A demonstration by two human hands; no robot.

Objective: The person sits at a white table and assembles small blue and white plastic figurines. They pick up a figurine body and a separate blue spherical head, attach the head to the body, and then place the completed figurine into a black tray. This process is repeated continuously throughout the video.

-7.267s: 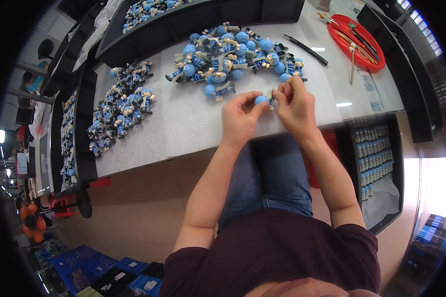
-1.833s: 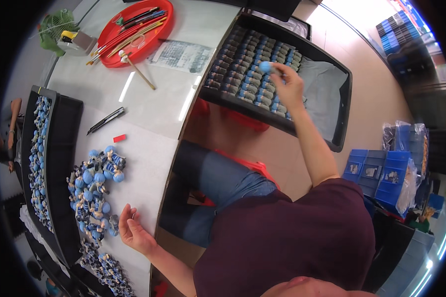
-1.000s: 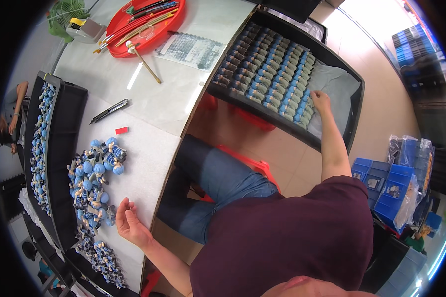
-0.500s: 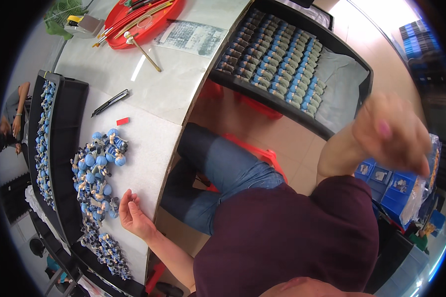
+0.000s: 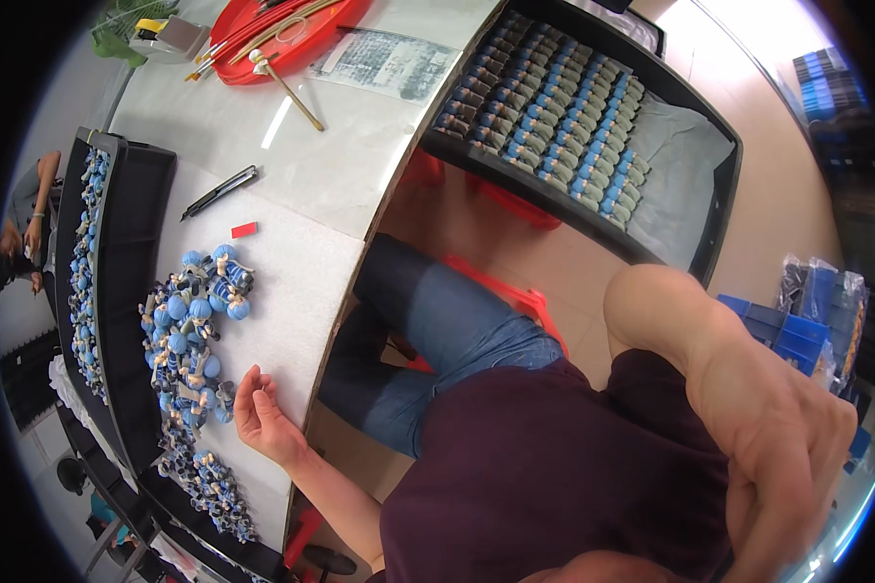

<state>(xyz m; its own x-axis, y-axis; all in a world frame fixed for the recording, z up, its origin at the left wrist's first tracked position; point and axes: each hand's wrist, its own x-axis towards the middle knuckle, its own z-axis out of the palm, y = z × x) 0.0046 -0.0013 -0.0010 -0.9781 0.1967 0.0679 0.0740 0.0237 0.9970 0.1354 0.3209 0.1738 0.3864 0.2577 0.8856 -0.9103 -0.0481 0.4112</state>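
Tabletop (image 5: 297, 267) with seemingly two figurine heaps (image 5: 177, 343)

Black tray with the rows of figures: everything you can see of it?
The black tray is rectangular with raised walls; looks like plastic. A grey sheet lies in it, bare toward the right end; small blue and grey figures fill the rest in close rows, the leftmost darker. It sits open side up beside the table; its support is unclear. Neither left hand nor right hand touches it.
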